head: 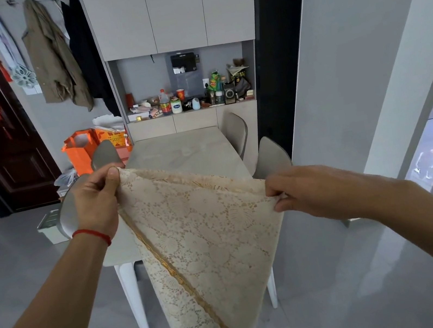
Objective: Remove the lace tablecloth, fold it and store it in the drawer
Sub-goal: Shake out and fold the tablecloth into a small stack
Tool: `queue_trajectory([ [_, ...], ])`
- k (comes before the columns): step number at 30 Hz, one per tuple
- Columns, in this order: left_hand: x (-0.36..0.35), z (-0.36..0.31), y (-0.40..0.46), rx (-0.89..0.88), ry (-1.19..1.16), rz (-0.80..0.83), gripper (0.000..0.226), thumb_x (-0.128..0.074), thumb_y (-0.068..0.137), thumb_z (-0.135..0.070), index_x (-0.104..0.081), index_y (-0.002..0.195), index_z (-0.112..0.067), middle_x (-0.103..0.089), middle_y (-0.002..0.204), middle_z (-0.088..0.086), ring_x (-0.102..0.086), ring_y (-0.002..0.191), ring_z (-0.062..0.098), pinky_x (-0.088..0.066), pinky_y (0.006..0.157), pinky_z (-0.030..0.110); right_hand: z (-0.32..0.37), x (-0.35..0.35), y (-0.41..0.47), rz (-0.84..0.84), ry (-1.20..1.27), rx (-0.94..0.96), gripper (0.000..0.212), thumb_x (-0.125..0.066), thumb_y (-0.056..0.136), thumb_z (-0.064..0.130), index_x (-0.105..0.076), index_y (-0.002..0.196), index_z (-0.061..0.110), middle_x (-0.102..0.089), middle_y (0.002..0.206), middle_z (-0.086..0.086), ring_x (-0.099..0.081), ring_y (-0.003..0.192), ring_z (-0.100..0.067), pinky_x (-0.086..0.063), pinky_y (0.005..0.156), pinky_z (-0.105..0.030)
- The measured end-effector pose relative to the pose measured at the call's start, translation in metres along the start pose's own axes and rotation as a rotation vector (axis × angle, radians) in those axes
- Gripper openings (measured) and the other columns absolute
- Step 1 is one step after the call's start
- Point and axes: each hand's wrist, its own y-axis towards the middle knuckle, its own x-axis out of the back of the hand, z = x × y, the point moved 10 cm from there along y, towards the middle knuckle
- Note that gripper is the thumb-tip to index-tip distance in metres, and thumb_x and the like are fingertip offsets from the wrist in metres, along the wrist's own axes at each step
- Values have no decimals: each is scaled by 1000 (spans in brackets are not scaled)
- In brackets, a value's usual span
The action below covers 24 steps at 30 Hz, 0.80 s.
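Both forearms reach in from the lower corners toward the table (179, 153), which serves as the landmark. Just short of its near edge, the left hand (95, 201) has its fingers curled, thumb on top, pinching one upper corner of the cloth (207, 237); a red cord (92, 236) circles that wrist. To the right of the table's near corner, the right hand (300, 190) pinches the other upper corner between thumb and curled fingers, held a little lower than the left.

Gripping the two corners apart keeps the top edge taut — likely so the lace hangs flat and its layers line up for a fold. From that edge the cloth drapes down in front of the table, past the near legs toward the floor, with a gold trim (177, 276) running slantwise down it. It seems already doubled, though the layers are hard to separate by eye.

Beyond the hands the table top lies bare, so removal looks done and folding is the step in hand. Grey chairs (235, 132) stand at both sides of the table; behind its far end a cabinet (190, 119) carries a cluttered shelf — with what may be drawer fronts just below it. Orange bags (84, 151) sit left of the table.
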Motion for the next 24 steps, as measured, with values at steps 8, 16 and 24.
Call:
queue_trajectory([
  [8,-7,8,-2,-9,12,24,21,-59,103,-14,-73,117,-8,-69,104,-15,-61,87,-24,-44,76,-2,-2,-5,7,13,-29,66,10,-66,100,38,-60,104,33,-54,77,29,-50,66,3,-47,71,-20],
  [16,-4,27,-3,47,-35,9,18,-60,102,-16,-74,113,-13,-75,90,-22,-63,88,-17,-48,81,5,-20,31,6,-333,110,97,22,-79,90,21,-82,110,14,-82,97,1,-66,74,-8,-44,71,0],
  [24,-14,44,-4,124,-113,85,17,-62,101,-24,-79,101,-30,-76,101,-21,-65,102,-7,-50,88,11,-14,17,14,19,-253,58,22,-58,105,25,-71,123,24,-74,109,-1,-69,95,-20,-59,85,-37],
])
